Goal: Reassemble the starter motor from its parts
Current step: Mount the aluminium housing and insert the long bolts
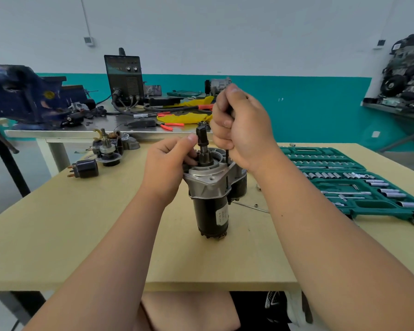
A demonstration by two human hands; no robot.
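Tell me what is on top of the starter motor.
A dark shaft, held by the left hand, rises from its silver housing. The right hand holds a thin tool down into it; the tool's tip is hidden.

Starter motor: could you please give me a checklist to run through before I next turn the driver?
1. Motor stands upright on the table: ok.
2. Left hand holds the housing: ok.
3. Right hand grips the driver: ok.
4. The driver enters the housing roughly upright: ok.
5. Tip seated in a screw: cannot tell, hidden inside the housing.
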